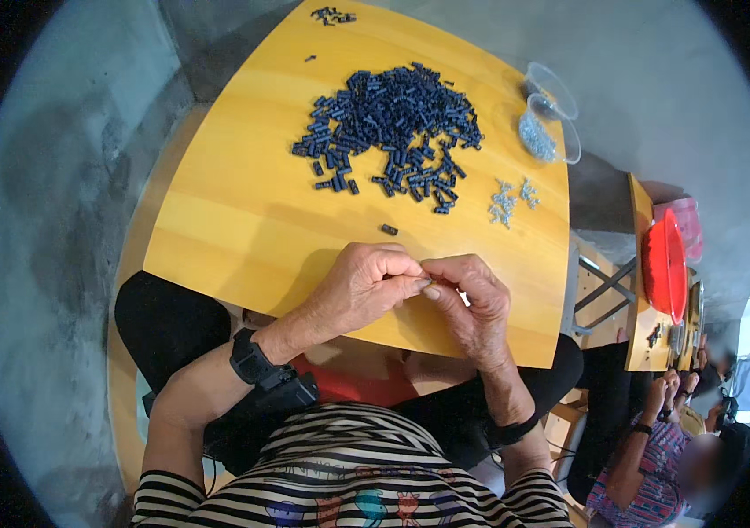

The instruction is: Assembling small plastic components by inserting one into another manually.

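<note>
A small dark piece (429,283) is pinched between the fingertips of both hands, just above the near edge of the yellow wooden surface (234,229). It is too small to tell its shape, or whether a second part sits with it. The left hand (362,286) is curled, thumb and forefinger closed on the piece from the left; the right hand (476,295) meets it from the right, fingertips pressed together on the same spot. Both hands are clamped on the piece and touch each other there.

Judging from this, the step in hand is fitting or working one small piece between the fingers, close in front of the body. A next move would call for a steady pinch and a fine turn or push, since the piece is nearly hidden by the fingertips and could slip out.

One loose dark piece (389,230) lies just beyond the hands. Farther out is a large heap of dark pieces (388,123), and to its right a small scatter of pale metal bits (509,201). Two clear plastic cups (551,119) stand near the far right corner, one holding more pale bits. A few dark pieces (331,15) lie at the far edge. Another person's hand (667,389) shows at the lower right, by a red bowl (665,264).
</note>
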Available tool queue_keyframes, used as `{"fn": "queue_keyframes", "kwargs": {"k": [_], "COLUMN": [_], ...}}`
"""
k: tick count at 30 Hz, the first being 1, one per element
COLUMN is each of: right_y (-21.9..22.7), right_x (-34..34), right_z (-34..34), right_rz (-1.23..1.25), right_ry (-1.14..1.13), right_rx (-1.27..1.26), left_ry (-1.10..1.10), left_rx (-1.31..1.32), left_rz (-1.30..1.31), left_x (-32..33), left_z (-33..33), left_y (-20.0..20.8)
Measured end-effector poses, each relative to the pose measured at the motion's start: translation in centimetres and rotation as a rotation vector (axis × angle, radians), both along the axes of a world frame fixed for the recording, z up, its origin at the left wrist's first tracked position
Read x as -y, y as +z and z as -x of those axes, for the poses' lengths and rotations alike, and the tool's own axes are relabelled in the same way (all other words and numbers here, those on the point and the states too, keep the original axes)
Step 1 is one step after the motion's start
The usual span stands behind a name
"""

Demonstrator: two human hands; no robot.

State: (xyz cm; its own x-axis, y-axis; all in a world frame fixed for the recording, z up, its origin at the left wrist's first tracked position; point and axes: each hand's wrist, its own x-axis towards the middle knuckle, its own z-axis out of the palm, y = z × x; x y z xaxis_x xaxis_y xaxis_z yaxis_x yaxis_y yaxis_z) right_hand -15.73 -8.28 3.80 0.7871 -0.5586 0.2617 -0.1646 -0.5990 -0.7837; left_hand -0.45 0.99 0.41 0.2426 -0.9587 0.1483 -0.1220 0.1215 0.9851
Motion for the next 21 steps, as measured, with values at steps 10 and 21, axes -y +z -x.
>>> {"fn": "queue_keyframes", "kwargs": {"k": [10, 21], "right_y": [-1.6, -3.2], "right_x": [-0.2, 0.6], "right_z": [-0.7, -0.5], "right_rz": [-0.111, -0.454], "right_ry": [-0.056, -0.202], "right_rx": [0.193, 0.156], "left_ry": [-0.074, 0.410], "left_rx": [-0.354, 0.520], "left_rz": [-0.098, 0.191], "left_x": [-1.0, 0.1], "left_z": [-0.5, -3.8], "left_y": [0.9, 0.6]}}
